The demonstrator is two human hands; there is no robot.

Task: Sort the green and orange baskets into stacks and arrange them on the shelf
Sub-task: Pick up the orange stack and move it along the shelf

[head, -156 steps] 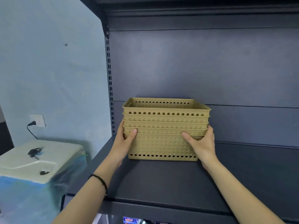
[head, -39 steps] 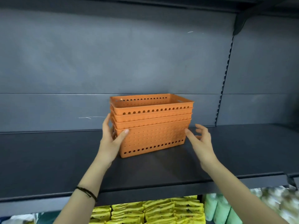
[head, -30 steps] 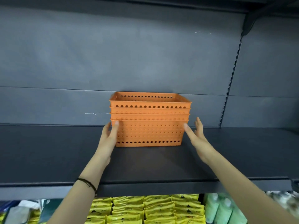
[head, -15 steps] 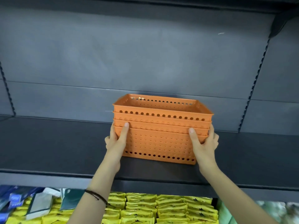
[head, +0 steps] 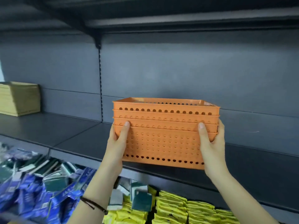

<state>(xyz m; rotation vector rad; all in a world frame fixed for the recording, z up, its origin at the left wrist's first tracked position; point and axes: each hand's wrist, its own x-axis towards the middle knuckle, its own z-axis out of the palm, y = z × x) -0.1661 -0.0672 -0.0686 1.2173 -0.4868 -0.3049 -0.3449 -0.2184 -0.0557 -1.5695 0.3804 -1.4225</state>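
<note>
Now the dark shelf [head: 77, 135] runs wide; the orange basket stack [head: 165, 143] is at its near edge, well right of the green stack [head: 19, 98], colours kept apart. My left hand [head: 117, 143] and right hand [head: 212, 143] grip its ends, thumbs in front, so the nested baskets move as one.
</note>
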